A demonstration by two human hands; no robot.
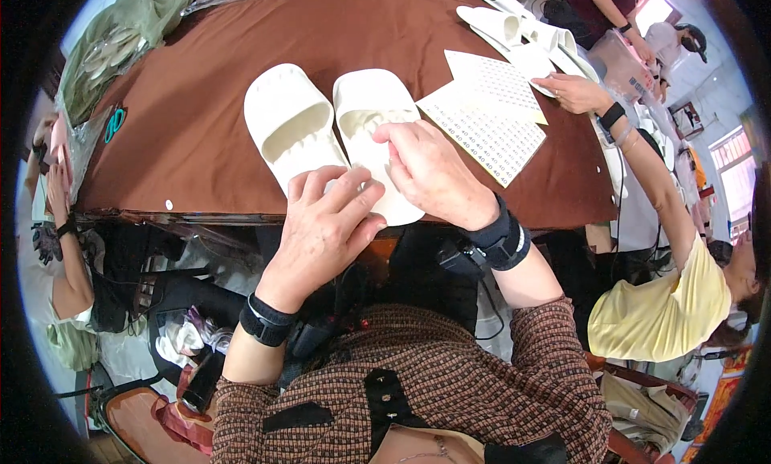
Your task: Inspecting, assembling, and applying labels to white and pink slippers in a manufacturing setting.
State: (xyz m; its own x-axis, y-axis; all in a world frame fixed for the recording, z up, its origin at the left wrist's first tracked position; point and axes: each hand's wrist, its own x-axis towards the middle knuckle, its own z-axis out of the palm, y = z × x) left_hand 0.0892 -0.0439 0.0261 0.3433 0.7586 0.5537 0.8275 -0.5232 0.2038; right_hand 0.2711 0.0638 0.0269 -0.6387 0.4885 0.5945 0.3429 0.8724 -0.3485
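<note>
Two white slide slippers lie side by side in front of me, toes pointing away: the left slipper (287, 103) and the right slipper (373, 95). Over the heel ends rests my left hand (321, 223), its fingers loosely bent and apart, thumb stretched toward the right slipper. My right hand (440, 179) is above the right slipper's footbed, fingers curled in with the thumb and forefinger together near the strap opening. Anything between those fingertips is too small or hidden to make out. Beside it lie two sheets of small printed stickers, a near sheet (490, 143) and a far sheet (499, 83).
Brown cloth (201, 159) covers the table. Teal scissors (116, 124) lie at the left, near clear plastic bags (96, 71). At the right a co-worker's hand (574, 92) touches more white slippers (514, 30). Another person's hand (58, 193) is at the left edge.
</note>
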